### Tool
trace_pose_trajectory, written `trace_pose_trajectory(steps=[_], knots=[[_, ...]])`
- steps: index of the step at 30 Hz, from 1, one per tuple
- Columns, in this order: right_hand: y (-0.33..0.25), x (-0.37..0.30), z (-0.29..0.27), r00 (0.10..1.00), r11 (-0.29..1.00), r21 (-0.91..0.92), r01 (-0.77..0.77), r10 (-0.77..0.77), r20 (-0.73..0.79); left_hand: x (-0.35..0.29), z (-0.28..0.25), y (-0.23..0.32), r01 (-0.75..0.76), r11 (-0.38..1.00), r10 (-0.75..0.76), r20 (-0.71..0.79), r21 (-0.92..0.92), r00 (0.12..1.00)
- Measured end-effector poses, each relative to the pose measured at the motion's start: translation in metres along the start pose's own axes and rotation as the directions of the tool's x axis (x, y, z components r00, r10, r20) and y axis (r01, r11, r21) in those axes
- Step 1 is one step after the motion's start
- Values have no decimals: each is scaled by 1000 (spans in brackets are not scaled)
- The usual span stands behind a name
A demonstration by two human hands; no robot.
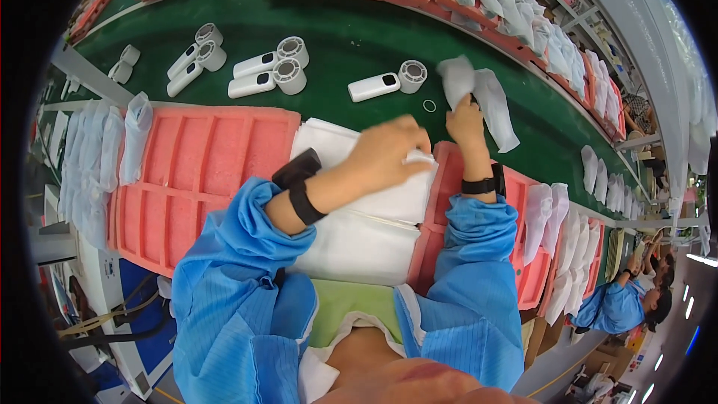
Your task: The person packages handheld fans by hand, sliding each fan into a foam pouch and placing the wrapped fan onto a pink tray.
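My right hand [467, 121] reaches over the green belt, its fingers closed on the lower end of a handheld fan in a whitish bag [455, 81], blurred by motion. Just right of it lies another bagged fan [496, 111]. My left hand [390, 151], also slightly blurred, is over a stack of flat white bags [359, 236]. Its fingers are curled, and a white bag corner [420, 157] shows between thumb and fingers. Ahead on the belt rests a bare white handheld fan [375, 87], with a small pale ring [429, 105] near it.
More bare fans [254, 84] lie in pairs to the left on the green belt [336, 37]. A pink partitioned tray [202, 157] flanks the bag stack at left, with bagged fans [134, 138] at its edge. Trays of bagged fans [516, 11] line the far side. Co-workers [617, 303] are at right.
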State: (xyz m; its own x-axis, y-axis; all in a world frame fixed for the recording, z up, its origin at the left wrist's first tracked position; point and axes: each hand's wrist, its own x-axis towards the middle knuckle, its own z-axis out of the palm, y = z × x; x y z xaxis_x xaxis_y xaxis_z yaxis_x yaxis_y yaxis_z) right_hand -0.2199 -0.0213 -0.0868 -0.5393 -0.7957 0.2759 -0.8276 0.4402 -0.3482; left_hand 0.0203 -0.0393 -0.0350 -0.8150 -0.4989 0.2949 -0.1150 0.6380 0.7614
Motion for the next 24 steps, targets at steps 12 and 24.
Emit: trace_pose_trajectory(steps=[12,24], knots=[[-25,26,57,940,796,604,-29,-184,288,-17,54,-21,-166,925,132,122,341,984],[-30,-35,-147,996,480,874,81,-5,-89,8,-34,-19,72,941,-86,-28,-331,996]])
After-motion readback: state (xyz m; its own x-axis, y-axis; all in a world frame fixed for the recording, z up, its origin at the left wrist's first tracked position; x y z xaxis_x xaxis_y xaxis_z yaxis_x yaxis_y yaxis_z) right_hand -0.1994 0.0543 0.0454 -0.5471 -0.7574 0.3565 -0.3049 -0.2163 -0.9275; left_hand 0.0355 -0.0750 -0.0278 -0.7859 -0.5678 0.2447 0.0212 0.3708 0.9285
